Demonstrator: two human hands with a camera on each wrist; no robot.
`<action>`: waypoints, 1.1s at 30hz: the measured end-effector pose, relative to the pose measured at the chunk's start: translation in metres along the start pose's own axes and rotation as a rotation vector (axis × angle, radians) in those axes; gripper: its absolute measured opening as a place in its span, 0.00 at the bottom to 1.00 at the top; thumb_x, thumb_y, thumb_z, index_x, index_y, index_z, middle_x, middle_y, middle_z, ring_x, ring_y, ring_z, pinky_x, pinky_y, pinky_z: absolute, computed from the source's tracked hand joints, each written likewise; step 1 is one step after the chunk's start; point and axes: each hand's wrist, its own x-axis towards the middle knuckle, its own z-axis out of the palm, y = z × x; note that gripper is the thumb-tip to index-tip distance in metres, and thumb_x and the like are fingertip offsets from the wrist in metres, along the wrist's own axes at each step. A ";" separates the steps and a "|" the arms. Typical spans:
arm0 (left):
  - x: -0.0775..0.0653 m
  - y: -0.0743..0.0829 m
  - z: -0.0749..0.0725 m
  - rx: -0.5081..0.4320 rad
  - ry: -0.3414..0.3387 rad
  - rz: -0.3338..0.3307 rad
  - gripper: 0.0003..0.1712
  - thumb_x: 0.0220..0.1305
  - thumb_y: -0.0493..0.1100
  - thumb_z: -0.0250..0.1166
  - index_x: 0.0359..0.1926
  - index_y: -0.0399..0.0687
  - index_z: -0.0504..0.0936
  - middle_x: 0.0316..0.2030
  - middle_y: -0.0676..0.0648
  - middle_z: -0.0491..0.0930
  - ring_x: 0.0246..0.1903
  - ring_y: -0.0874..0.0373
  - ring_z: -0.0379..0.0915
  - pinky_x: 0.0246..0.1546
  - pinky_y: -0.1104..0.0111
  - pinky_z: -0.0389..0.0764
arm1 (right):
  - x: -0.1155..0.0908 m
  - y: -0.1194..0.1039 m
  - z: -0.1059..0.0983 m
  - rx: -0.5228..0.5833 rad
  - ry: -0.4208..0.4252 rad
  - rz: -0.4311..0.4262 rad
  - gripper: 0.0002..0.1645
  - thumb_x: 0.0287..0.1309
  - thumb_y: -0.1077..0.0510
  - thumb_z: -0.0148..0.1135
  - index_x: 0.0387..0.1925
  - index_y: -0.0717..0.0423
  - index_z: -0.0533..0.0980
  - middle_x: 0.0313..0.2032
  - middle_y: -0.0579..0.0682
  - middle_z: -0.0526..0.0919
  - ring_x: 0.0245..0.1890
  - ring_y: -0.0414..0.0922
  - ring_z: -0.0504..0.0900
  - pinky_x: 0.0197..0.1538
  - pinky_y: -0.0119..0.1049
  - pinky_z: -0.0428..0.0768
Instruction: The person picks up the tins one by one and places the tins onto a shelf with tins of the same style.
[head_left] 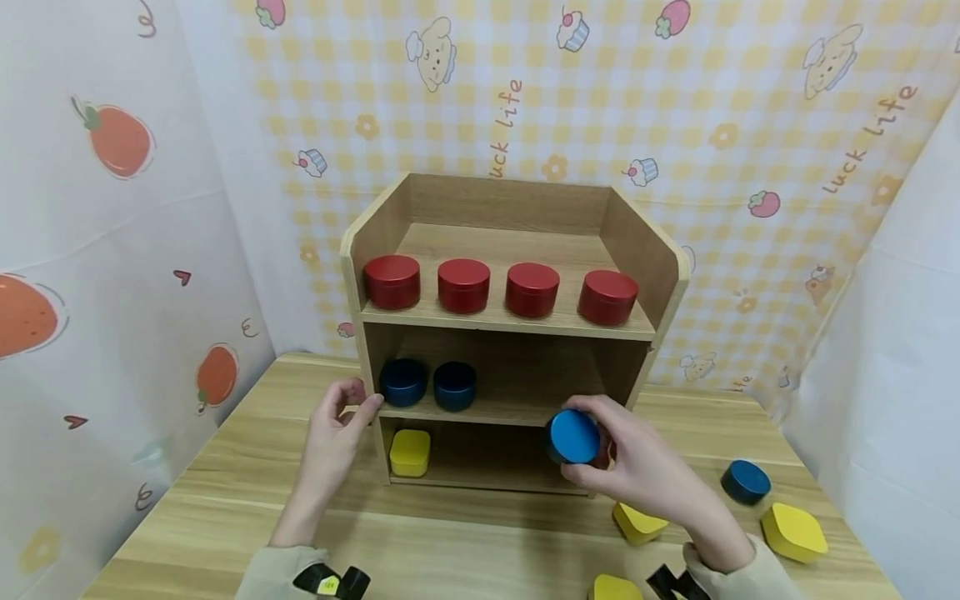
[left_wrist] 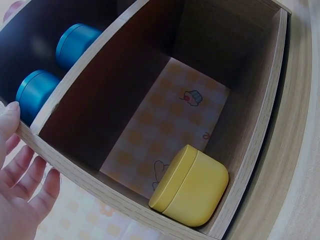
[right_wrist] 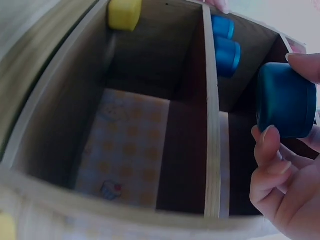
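Note:
My right hand (head_left: 630, 454) grips a round blue tin (head_left: 574, 437) between thumb and fingers, in front of the right part of the wooden shelf's (head_left: 517, 327) middle level. At the shelf's left side, my left hand (head_left: 337, 429) holds the side panel's front edge, thumb on the edge and fingers along the outside. Two more blue tins (head_left: 403, 382) (head_left: 454, 386) stand side by side at the left of the middle level. A yellow squarish tin (left_wrist: 197, 187) sits in the bottom level's left corner. Several red round tins (head_left: 464, 286) line the top level.
On the table right of the shelf lie a blue tin (head_left: 746, 482) and a yellow tin (head_left: 795, 532). Two other yellow tins (head_left: 639, 523) (head_left: 615, 588) lie nearer, by my right forearm. A patterned cloth (head_left: 480, 100) hangs behind the shelf.

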 end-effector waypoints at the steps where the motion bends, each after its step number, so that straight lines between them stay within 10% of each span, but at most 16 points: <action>1: 0.000 0.000 0.000 0.001 0.000 -0.001 0.14 0.67 0.39 0.64 0.47 0.35 0.72 0.41 0.45 0.71 0.41 0.60 0.70 0.35 0.77 0.74 | 0.004 -0.002 0.002 -0.005 0.006 -0.004 0.38 0.48 0.51 0.77 0.60 0.50 0.70 0.49 0.39 0.75 0.38 0.40 0.75 0.36 0.34 0.80; 33: 0.000 0.000 -0.001 -0.007 -0.004 -0.022 0.14 0.67 0.38 0.65 0.47 0.36 0.71 0.41 0.45 0.71 0.42 0.60 0.70 0.37 0.77 0.75 | 0.080 -0.003 0.038 -0.035 -0.034 0.179 0.37 0.55 0.44 0.70 0.62 0.55 0.71 0.54 0.53 0.78 0.50 0.50 0.78 0.54 0.50 0.77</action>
